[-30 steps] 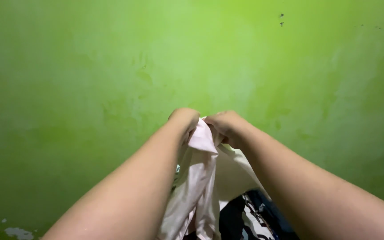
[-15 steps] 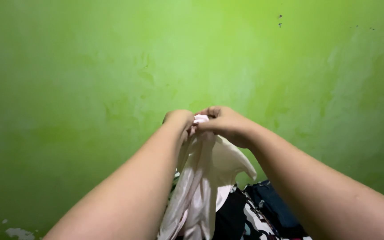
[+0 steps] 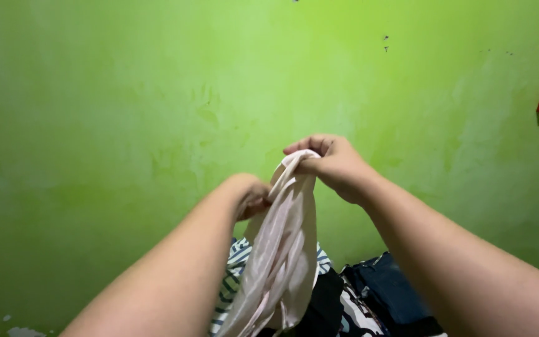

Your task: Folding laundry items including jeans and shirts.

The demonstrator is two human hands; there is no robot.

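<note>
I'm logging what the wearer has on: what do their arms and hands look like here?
Both forearms are bare, with no sleeves in view. The left hand and right hand wear no gloves; no watch, bracelet or ring shows. Fingernails are too small to judge.

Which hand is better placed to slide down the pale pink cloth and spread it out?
Probably the left hand. It sits lower, beside the hanging pale pink cloth, while the right hand pinches the cloth's top edge and carries it, above the pile of dark and striped clothes.
</note>
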